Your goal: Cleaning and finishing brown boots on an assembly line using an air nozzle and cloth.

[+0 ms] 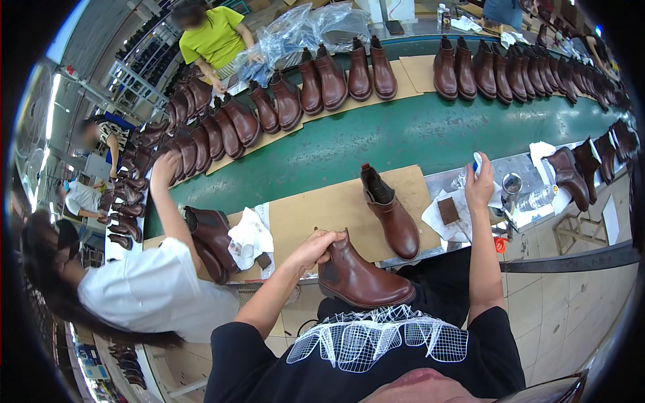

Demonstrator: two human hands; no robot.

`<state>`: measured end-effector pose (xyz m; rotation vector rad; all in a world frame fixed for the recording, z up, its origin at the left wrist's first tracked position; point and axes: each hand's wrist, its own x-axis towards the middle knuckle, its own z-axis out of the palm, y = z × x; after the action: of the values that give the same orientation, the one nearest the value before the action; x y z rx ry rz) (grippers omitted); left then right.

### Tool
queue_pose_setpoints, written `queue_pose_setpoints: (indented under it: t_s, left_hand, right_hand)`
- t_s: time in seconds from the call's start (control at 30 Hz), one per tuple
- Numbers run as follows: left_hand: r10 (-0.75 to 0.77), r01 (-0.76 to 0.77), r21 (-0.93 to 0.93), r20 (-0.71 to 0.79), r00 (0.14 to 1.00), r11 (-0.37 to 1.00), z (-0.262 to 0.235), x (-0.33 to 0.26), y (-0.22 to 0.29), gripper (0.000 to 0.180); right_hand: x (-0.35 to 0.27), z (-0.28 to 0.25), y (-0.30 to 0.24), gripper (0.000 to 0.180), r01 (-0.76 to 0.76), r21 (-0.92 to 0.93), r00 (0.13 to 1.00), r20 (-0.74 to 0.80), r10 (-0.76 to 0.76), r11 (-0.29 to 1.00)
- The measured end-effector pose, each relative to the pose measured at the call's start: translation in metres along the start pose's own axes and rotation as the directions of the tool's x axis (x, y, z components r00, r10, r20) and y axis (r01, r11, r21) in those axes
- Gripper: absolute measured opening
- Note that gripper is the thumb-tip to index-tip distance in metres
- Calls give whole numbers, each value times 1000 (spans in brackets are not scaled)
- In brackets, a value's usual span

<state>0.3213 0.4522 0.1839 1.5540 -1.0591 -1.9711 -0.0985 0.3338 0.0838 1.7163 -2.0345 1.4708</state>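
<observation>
My left hand (pixel 320 247) is closed round the top of a brown leather ankle boot (pixel 366 282), which rests on my lap with its toe to the right. My right hand (pixel 480 183) reaches out to the table's right part, its fingers closed on a small white and blue item (pixel 478 161) whose kind I cannot make out. A second brown boot (pixel 396 218) stands upright on the cardboard (pixel 316 209) in front of me. Beside my right forearm, a dark brown square pad (pixel 448 210) lies on a white cloth (pixel 433 221).
A metal cup (pixel 512 184) stands right of my right hand. Beyond the table runs a green conveyor (pixel 363 138), with rows of brown boots (pixel 327 82) along its far side. At left, a co-worker in a white shirt (pixel 148 289) reaches across near more boots and a white cloth (pixel 251 236).
</observation>
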Motion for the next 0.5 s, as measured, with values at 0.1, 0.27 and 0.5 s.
queue_pose_setpoints:
  t_s: [0.1, 0.27, 0.5]
  left_hand:
    - [5, -6, -22, -42, 999, 1000, 0, -2, -4, 34]
    - [-1, 1, -5, -12, 1000, 1000, -8, -1, -10, 32]
    - [1, -1, -19, -9, 1000, 1000, -8, 4, -11, 32]
  right_hand:
    - [6, 3, 6, 43, -72, 40, 997, -12, 73, 997]
    - [19, 11, -1, 33, -308, 673, 908, -3, 418, 673]
    - [22, 6, -4, 30, -590, 689, 564, 725, 396, -421]
